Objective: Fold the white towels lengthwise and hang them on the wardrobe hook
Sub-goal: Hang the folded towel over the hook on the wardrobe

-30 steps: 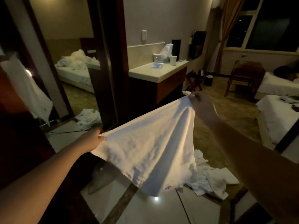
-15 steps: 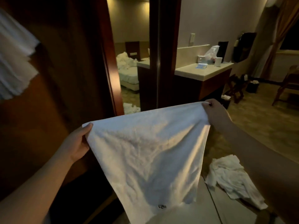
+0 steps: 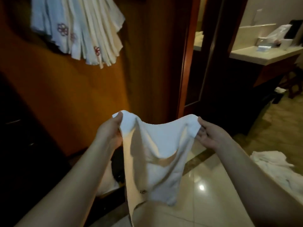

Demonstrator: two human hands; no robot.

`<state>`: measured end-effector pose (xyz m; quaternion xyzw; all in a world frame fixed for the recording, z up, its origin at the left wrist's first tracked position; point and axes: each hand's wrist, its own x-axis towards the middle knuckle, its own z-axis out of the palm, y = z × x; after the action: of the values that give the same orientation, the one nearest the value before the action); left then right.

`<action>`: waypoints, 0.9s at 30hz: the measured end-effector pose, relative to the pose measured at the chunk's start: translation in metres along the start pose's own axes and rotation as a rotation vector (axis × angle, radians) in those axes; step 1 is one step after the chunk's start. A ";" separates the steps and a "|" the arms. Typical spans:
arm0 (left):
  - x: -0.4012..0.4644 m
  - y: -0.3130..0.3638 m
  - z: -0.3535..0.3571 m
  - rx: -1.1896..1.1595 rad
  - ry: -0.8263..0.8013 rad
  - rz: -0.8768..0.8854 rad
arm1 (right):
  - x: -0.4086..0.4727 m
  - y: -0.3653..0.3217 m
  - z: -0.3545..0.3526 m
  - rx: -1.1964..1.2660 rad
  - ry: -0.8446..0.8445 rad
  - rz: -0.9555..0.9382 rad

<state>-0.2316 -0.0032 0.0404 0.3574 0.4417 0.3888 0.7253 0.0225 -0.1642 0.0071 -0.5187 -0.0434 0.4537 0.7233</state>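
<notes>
Both hands hold one white towel point(image 3: 157, 154) by its top corners, out in front of the brown wardrobe door point(image 3: 78, 95). The left hand point(image 3: 109, 133) pinches the left corner with the thumb on top. The right hand point(image 3: 211, 136) holds the right corner under its thumb, and its other fingers look loose, though that part is a bit blurry. The top edge sags between the two hands, and the rest of the towel hangs down with soft folds over the shiny floor tiles point(image 3: 205, 185). A bunch of folded towels point(image 3: 78, 28) hangs high on the door, up and to the left; some have small red flower marks. More white cloth point(image 3: 277, 167) lies in a heap on the floor at the right. Far back on the right is a pale counter point(image 3: 262, 54).
</notes>
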 end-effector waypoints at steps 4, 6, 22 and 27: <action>-0.031 -0.001 -0.021 0.030 0.018 0.090 | -0.033 0.053 0.064 -0.059 -0.079 -0.129; -0.044 0.000 -0.027 0.072 0.010 0.149 | -0.050 0.075 0.092 -0.185 -0.107 -0.249; -0.105 -0.007 -0.054 0.421 -0.072 0.503 | -0.119 0.116 0.172 -0.619 -0.141 -0.747; -0.106 -0.005 -0.055 0.390 -0.084 0.534 | -0.128 0.111 0.175 -0.596 -0.134 -0.802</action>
<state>-0.3132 -0.0894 0.0550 0.6085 0.3683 0.4582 0.5331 -0.2135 -0.1241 0.0522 -0.6149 -0.4133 0.1404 0.6568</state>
